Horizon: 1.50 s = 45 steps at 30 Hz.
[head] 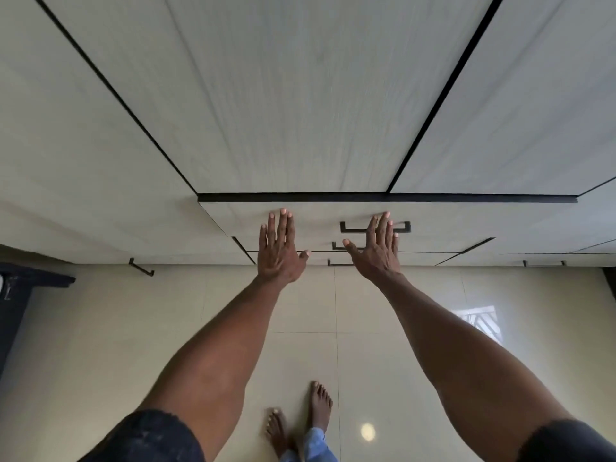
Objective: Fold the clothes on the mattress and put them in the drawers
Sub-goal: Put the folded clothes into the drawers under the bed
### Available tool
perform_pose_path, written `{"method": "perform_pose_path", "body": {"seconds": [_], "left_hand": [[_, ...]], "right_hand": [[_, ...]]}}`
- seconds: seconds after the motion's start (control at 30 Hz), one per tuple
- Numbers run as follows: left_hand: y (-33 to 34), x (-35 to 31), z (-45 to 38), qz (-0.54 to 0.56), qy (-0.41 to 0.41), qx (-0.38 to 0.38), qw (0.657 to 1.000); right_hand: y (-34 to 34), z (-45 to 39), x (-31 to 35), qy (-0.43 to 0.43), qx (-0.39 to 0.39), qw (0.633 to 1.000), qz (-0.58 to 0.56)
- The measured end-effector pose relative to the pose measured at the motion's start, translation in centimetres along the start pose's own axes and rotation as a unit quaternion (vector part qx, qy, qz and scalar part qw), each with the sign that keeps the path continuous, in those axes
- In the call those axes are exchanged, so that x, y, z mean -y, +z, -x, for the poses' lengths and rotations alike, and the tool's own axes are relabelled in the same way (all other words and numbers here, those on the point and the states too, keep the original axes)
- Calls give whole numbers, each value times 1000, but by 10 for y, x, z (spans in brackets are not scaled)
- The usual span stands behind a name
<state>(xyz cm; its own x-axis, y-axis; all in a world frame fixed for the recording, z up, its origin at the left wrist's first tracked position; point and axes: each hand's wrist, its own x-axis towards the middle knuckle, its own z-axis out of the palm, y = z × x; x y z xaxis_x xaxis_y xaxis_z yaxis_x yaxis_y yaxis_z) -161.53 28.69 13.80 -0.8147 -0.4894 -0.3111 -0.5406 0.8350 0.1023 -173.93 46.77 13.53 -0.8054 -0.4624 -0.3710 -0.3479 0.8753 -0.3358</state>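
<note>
pale grey woodgrain wardrobe (300, 95) with black trim lines, black handles (375, 227) on the drawers (316, 225), glossy cream floor tiles (133, 328), dark navy sleeves (150, 435), light blue jeans (315, 445)

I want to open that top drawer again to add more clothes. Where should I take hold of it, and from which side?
Take the top drawer by its dark bar handle, fingers hooked over it from above. It stands off the front, leaving room behind. The right hand already lies flat across it; the left hand rests on bare front, offering no grip.
</note>
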Motion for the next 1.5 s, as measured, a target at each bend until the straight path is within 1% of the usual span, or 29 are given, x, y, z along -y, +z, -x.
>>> {"method": "perform_pose_path", "body": {"seconds": [0.1, 0.27, 0.37, 0.43, 0.47, 0.57, 0.6, 0.63, 0.67, 0.7, 0.73, 0.8, 0.87, 0.9, 1.03, 1.1, 1.13, 1.17, 1.23, 1.33, 1.5], "left_hand": [[9, 10, -11, -45, 13, -12, 999], [12, 7, -26, -34, 13, -25, 999], [15, 6, -29, -41, 9, -30, 999], [19, 4, -29, -45, 6, -58, 997], [24, 1, -27, -45, 7, -80, 996], [44, -11, -19, -28, 31, -165, 985], [55, -18, -16, -20, 49, -173, 983], [69, -27, -14, -15, 73, -152, 986], [81, -37, -13, -15, 97, -111, 989], [94, -48, -15, -13, 119, -72, 990], [110, -61, -21, -10, 130, -46, 990], [132, -82, -39, 3, 130, -4, 992], [150, -98, -61, 9, 114, 14, 993], [158, -105, -72, 4, 107, 24, 994], [179, -119, -107, -1, 101, 86, 991], [192, -120, -115, -2, 81, 117, 990], [200, -119, -115, -10, 72, 124, 990], [205, -119, -115, -21, 69, 115, 991], [215, -120, -113, -46, 71, 65, 994], [216, -126, -111, -49, 64, 0, 997], [215, -134, -87, -102, 64, 1, 993]], "right_hand": [[16, -17, -6, -14, -6, 1000, 21], [22, -36, -11, -22, -21, 999, 27], [21, -39, -15, -30, 1, 999, 45], [19, -38, -15, -33, -5, 998, 52], [21, -35, -18, -42, -27, 997, 56], [42, -16, -38, -112, -148, 977, 105], [56, -9, -49, -132, -162, 970, 126], [74, -5, -63, -143, -140, 969, 143], [88, -2, -75, -139, -97, 974, 150], [101, -4, -87, -124, -46, 980, 149], [111, -12, -101, -108, -14, 984, 138], [117, -37, -120, -99, -3, 987, 123], [113, -70, -132, -108, -14, 986, 124], [109, -86, -137, -112, -5, 985, 131], [101, -128, -150, -114, 88, 978, 152], [109, -136, -154, -114, 111, 974, 163], [118, -137, -155, -121, 107, 971, 177], [126, -136, -155, -125, 91, 970, 189], [138, -131, -154, -108, 55, 974, 193], [139, -127, -153, -96, 36, 976, 190], [142, -98, -154, -99, 40, 971, 213]]}}
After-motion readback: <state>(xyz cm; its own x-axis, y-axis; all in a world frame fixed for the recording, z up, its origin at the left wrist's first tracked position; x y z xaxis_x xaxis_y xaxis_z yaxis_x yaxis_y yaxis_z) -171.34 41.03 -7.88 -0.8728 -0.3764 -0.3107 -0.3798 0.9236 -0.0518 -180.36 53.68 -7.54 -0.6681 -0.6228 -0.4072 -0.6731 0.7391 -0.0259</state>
